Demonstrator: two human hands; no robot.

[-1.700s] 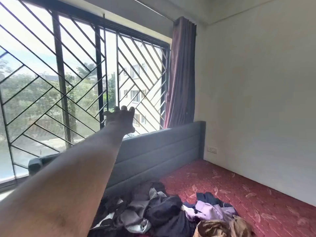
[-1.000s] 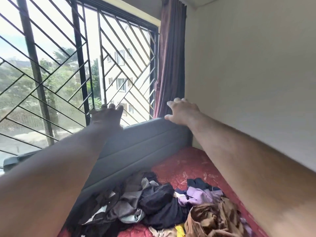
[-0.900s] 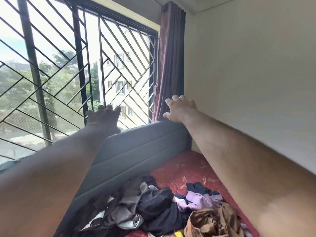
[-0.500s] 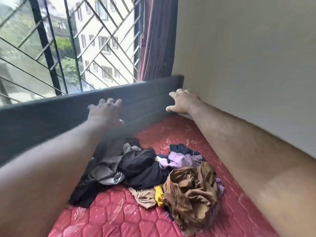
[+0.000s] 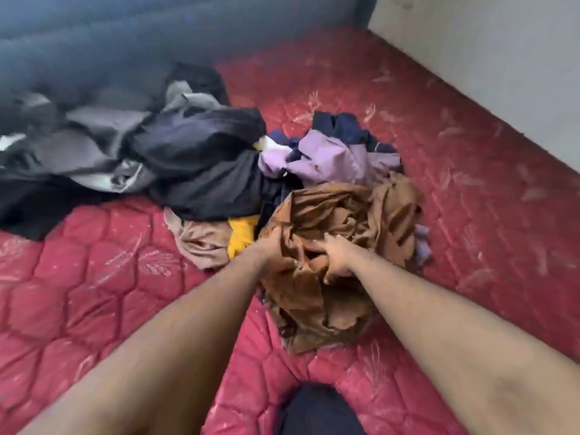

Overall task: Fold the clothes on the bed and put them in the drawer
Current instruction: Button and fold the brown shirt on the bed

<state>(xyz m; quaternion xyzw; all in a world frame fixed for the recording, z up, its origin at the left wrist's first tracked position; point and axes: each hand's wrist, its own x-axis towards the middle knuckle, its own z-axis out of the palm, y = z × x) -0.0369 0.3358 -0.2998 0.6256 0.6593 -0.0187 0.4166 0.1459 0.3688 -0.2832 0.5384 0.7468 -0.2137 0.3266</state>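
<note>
The left hand grips a bunch of the brown garment, its fingers curled into the cloth at the near left edge of the heap. The right hand lies just beside it, fingers bent down into the folds of the same garment and the thumb tucked under a ridge of cloth, so it too has hold of the fabric. Both arms reach forward from the bottom of the view.

The brown garment is crumpled on the red quilted mattress, at the near right end of the pile of clothes. Against its left side lie a yellow piece and a beige piece. Behind it sits a lilac garment with something navy behind that, and to the left a spread of black clothes and grey clothes runs toward the dark headboard. A pale wall borders the mattress on the right. No drawer is in view.

This looks like the very start of the task: picking the first piece out of the pile, with nothing folded yet. The next move probably calls for lifting the brown garment clear of its neighbours, shaking it open to find its edges, and laying it flat on a bare part of the mattress. The lilac garment touches it at the back and might drag along.
</note>
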